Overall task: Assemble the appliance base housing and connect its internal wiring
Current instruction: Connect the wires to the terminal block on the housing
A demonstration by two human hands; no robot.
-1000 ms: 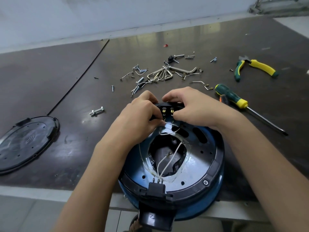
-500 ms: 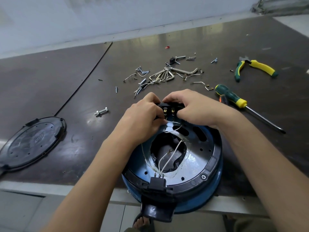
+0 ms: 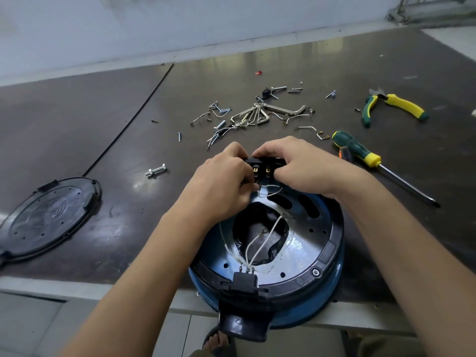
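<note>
Dark tabletop (image 3: 128, 155), pale wall (image 3: 154, 27) beyond. Blue base housing (image 3: 298, 253) at 6 o'clock overhangs the near edge. Unchanged since before, left grip (image 3: 221, 186) and right grip (image 3: 304, 168) both pinch the black terminal block (image 3: 265, 168) on its 12 o'clock rim.

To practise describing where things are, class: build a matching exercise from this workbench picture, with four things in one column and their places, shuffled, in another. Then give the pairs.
Things
1 pliers
2 screwdriver
3 round black cover
4 connector block

Places
A gripped by the left hand and right hand
B flat on the table, far left
C far back on the right, handles spread
D between the pliers and the right hand

Pairs: 1-C, 2-D, 3-B, 4-A
</note>
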